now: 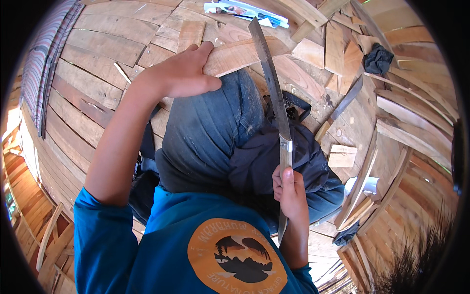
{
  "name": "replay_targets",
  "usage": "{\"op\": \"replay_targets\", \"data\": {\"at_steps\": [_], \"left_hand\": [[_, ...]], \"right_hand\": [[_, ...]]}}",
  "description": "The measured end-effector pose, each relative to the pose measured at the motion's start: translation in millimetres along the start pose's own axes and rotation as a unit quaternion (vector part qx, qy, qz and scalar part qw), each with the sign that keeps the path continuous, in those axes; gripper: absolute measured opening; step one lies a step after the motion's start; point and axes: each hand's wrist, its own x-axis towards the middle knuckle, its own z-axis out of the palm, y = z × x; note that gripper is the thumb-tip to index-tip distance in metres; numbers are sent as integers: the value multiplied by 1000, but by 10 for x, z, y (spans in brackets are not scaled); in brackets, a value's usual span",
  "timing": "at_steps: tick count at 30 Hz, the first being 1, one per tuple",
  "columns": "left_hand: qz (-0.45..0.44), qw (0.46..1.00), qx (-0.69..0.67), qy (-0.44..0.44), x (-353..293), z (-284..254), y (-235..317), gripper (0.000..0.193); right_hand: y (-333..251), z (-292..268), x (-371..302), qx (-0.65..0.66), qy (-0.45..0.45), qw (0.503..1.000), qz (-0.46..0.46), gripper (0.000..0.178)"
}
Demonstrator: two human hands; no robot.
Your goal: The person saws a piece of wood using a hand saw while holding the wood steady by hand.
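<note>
My left hand [188,73] grips one end of a short wooden board [232,56], thumb on the near edge and fingers over the far side. The board lies across my raised knee in dark trousers. A hand saw [274,81] with a long, narrow toothed blade is in my right hand [290,191], its fingers wrapped round the handle near my body. The blade points away from me and passes over the board near its right end. Whether the teeth touch the wood I cannot tell.
A machete [345,105] lies on the plank floor to the right. Wood offcuts [334,49] are scattered ahead, near a blue-and-white plastic wrapper [247,11] and a crumpled black cloth [378,60]. A small block [342,156] sits right of my knee. A striped mat [43,68] is far left.
</note>
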Motion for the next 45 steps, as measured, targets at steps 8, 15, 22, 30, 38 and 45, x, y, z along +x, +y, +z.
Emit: {"op": "replay_targets", "data": {"at_steps": [8,15,22,30,38,45], "left_hand": [[31,999,-17,18,-90,-48,-45,79],[77,991,-31,104,-365,-23,157,76],[88,981,-9,171,-569,-75,437,73],[121,987,-51,94,-570,-150,619,78],[145,981,-47,121,-800,-196,876,79],[150,972,0,182,-974,-126,1004,80]], "right_hand": [[-16,-116,-69,0,-22,1000,-1,61],[-24,-300,-212,135,-107,985,26,64],[7,-333,-378,88,-45,994,-49,66],[-98,-170,-576,-116,154,969,-151,69],[-18,-540,-658,99,-56,988,-101,68],[55,-470,-723,35,40,989,-135,72]]}}
